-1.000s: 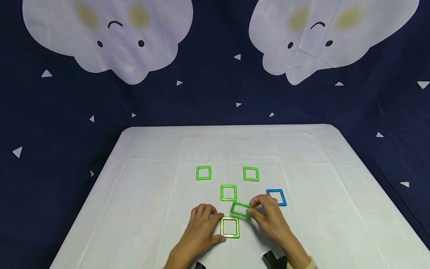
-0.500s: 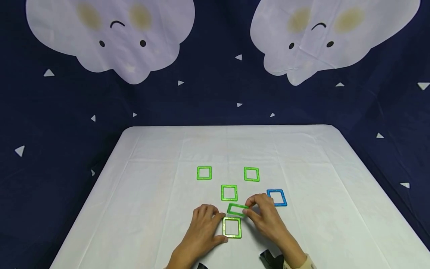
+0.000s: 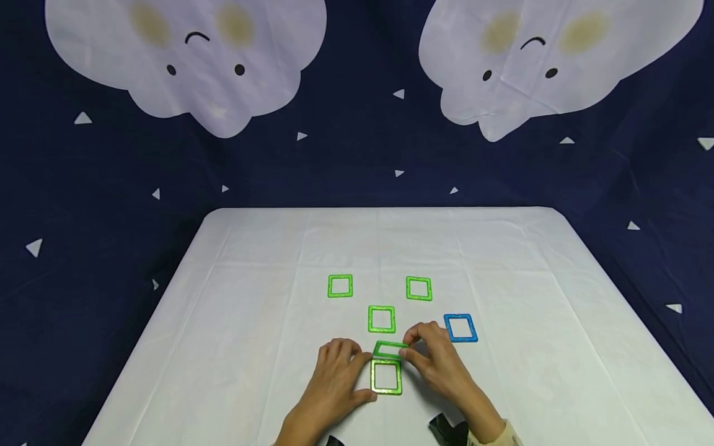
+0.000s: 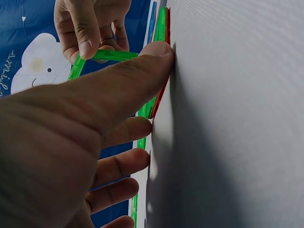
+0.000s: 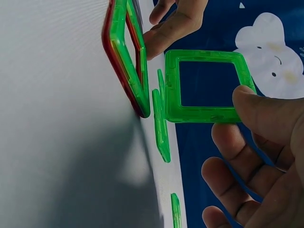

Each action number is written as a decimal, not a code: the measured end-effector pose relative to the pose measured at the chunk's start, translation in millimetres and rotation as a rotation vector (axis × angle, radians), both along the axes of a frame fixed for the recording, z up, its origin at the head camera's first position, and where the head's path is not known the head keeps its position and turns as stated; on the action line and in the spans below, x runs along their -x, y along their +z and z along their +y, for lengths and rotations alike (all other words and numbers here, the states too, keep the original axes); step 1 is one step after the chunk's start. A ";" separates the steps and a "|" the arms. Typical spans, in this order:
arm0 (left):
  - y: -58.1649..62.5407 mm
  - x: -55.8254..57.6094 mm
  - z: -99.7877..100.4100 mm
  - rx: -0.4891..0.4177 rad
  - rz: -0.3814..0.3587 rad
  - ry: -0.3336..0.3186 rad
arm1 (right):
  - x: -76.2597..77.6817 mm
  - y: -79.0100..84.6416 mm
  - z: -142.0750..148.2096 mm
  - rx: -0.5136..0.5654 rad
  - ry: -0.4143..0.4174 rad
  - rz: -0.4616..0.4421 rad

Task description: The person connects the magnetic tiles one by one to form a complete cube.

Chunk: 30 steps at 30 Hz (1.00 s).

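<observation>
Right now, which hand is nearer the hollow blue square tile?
Right. The right hand is just left and in front of the hollow blue square tile; the left hand is farther left, touching the green-and-red square tile stack.

1. We see a white table (image 3: 251, 322) with rounded far corners and faint creases.
2. Behind it, we see a navy cloth (image 3: 346, 167) strewn with small white triangles (image 3: 83, 118).
3. On the cloth we find a left cloud (image 3: 192, 87) and a right cloud (image 3: 538, 62), both upside down.
4. In the left wrist view, we spot pale lettering (image 4: 6, 71).
</observation>
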<state>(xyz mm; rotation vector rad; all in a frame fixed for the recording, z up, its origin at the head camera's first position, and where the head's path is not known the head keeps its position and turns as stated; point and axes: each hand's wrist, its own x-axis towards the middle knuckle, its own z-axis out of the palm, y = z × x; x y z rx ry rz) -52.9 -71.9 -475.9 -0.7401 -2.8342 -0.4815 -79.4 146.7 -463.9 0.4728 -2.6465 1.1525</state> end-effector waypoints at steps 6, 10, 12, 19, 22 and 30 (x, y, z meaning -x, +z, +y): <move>0.3 0.4 0.0 0.001 -0.007 -0.001 | -0.3 -0.3 0.1 0.017 0.009 -0.030; 0.2 0.6 -0.2 0.003 -0.005 -0.001 | 0.4 -1.0 -0.1 0.016 0.012 -0.030; 0.2 0.6 -0.2 0.003 -0.006 0.000 | 0.8 -1.6 -0.4 0.013 0.015 -0.026; 0.6 0.2 -0.3 0.003 -0.011 -0.003 | 1.9 -3.1 -1.7 0.008 0.029 0.007; 0.9 0.4 -0.4 0.005 -0.007 -0.006 | 2.0 -3.6 -2.6 0.014 0.033 0.008; 1.0 0.3 0.9 0.013 -0.016 -0.015 | 2.1 -5.8 -4.8 0.014 0.038 0.024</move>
